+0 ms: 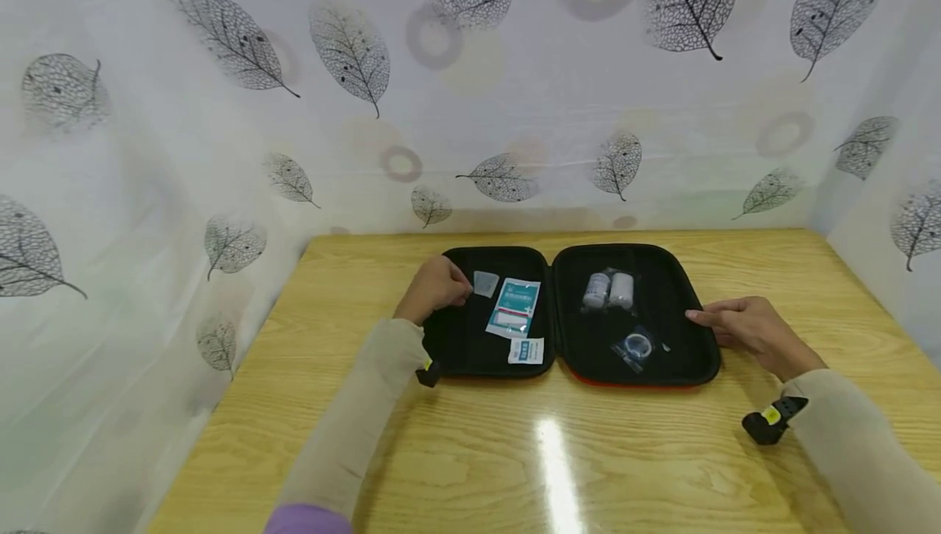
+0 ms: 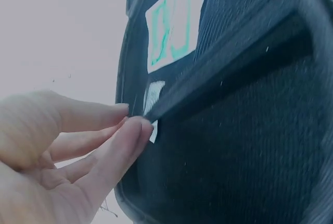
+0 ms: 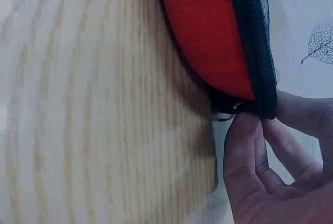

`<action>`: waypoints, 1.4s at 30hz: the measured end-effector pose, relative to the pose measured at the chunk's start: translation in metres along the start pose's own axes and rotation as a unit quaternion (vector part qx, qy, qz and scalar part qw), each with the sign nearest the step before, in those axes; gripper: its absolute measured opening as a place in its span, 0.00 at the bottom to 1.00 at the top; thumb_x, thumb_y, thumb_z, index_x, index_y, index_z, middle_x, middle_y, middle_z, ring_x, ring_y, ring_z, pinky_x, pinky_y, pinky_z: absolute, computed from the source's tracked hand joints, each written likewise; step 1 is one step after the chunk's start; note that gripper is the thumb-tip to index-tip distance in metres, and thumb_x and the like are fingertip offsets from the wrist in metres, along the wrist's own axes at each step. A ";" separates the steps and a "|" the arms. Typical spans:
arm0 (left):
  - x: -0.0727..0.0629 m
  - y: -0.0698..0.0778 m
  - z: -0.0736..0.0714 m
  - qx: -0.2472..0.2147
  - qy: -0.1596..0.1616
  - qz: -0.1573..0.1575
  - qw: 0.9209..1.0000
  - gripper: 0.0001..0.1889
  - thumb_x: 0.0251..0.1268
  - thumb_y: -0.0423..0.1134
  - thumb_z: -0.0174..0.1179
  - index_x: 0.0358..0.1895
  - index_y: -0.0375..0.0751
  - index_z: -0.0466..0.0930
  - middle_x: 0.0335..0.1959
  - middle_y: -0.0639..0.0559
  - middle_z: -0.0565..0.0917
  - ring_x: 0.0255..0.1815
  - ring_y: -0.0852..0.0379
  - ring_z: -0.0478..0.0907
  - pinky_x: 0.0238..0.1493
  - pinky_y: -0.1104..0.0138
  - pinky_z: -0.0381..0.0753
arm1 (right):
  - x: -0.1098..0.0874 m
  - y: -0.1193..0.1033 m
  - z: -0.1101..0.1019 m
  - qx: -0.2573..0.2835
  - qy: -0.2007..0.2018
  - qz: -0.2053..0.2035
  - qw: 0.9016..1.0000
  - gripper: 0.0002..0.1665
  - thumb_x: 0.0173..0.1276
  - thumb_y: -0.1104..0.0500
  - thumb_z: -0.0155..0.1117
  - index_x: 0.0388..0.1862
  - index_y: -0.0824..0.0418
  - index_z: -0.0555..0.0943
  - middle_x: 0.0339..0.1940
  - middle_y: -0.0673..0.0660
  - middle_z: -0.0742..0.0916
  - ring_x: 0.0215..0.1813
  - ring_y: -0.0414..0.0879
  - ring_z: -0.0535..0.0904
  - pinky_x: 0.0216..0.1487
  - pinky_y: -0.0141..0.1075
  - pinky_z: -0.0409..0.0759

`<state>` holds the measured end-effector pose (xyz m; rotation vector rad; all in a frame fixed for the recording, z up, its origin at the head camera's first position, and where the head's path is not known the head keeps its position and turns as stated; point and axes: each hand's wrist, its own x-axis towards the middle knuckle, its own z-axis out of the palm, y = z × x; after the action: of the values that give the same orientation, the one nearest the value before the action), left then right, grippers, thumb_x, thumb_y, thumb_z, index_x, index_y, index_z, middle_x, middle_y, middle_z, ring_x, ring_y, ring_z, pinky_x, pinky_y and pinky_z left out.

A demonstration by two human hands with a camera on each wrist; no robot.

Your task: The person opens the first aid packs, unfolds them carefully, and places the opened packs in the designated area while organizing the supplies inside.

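A black-lined case [image 1: 638,354] with a red outer shell [image 3: 205,31] lies unfolded on the wooden table. At its left half, my left hand [image 1: 439,287] pinches the black edge band [image 2: 229,60] of the inner pocket between thumb and fingers. Close to those fingertips is a small whitish packet [image 1: 485,283], partly hidden by the band in the left wrist view. A teal-and-white packet [image 1: 517,302] and a small white packet [image 1: 526,351] lie beside it. My right hand [image 1: 750,331] grips the right rim [image 3: 260,78] of the case, near a zipper end.
Two wrapped white rolls [image 1: 608,291] and a bagged clear roll [image 1: 638,345] sit in the right half. The wooden table [image 1: 470,444] extends in front of the case. A leaf-patterned curtain [image 1: 515,109] hangs behind and along the sides.
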<state>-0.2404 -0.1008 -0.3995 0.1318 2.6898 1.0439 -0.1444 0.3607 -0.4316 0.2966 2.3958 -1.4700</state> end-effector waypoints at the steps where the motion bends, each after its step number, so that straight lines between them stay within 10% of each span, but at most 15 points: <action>1: -0.002 0.002 0.001 0.010 -0.009 0.004 1.000 0.06 0.67 0.32 0.65 0.37 0.34 0.90 0.37 0.45 0.88 0.31 0.55 0.86 0.39 0.60 0.86 | 0.000 0.000 0.000 0.000 0.001 0.000 1.000 0.47 0.72 0.44 0.66 0.71 0.81 0.65 0.49 0.47 0.85 0.41 0.31 0.82 0.46 0.34 0.84; 10: -0.012 0.013 0.020 0.084 -0.079 0.022 0.993 0.07 0.62 0.39 0.73 0.29 0.40 0.90 0.23 0.53 0.86 0.25 0.59 0.85 0.42 0.60 0.84 | -0.001 -0.002 0.001 0.001 -0.002 0.006 1.000 0.48 0.72 0.43 0.67 0.71 0.80 0.65 0.47 0.46 0.86 0.41 0.31 0.83 0.46 0.34 0.84; 19: -0.019 0.022 0.041 0.157 -0.061 0.005 0.986 0.18 0.54 0.49 0.78 0.20 0.41 0.83 0.15 0.51 0.83 0.20 0.56 0.81 0.25 0.64 0.76 | -0.001 -0.003 0.002 -0.004 -0.001 0.005 1.000 0.47 0.72 0.44 0.67 0.70 0.80 0.66 0.50 0.50 0.85 0.41 0.31 0.82 0.47 0.34 0.84; 28: -0.016 0.026 0.050 0.164 -0.063 0.003 0.984 0.16 0.57 0.45 0.77 0.19 0.41 0.84 0.15 0.53 0.82 0.20 0.58 0.81 0.26 0.65 0.76 | -0.002 -0.002 -0.001 -0.010 -0.009 -0.002 1.000 0.47 0.72 0.43 0.66 0.71 0.79 0.67 0.56 0.54 0.83 0.43 0.31 0.82 0.49 0.35 0.84; 35: -0.017 0.020 0.052 0.113 -0.082 0.020 0.990 0.13 0.63 0.38 0.72 0.21 0.41 0.86 0.19 0.53 0.84 0.21 0.58 0.82 0.53 0.53 0.82 | -0.002 -0.001 0.001 -0.006 -0.006 -0.012 1.000 0.46 0.72 0.43 0.67 0.70 0.79 0.67 0.55 0.54 0.83 0.43 0.31 0.82 0.48 0.35 0.84; 42: -0.018 0.018 0.047 0.091 -0.082 0.039 0.992 0.10 0.66 0.37 0.69 0.25 0.42 0.86 0.26 0.54 0.85 0.21 0.59 0.83 0.36 0.61 0.84 | -0.002 -0.001 0.001 0.001 -0.006 -0.009 1.000 0.48 0.71 0.42 0.67 0.71 0.79 0.66 0.53 0.51 0.84 0.43 0.30 0.82 0.48 0.34 0.84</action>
<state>-0.2104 -0.0600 -0.4171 0.3430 2.6431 0.7691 -0.1425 0.3591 -0.4304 0.2654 2.3934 -1.4776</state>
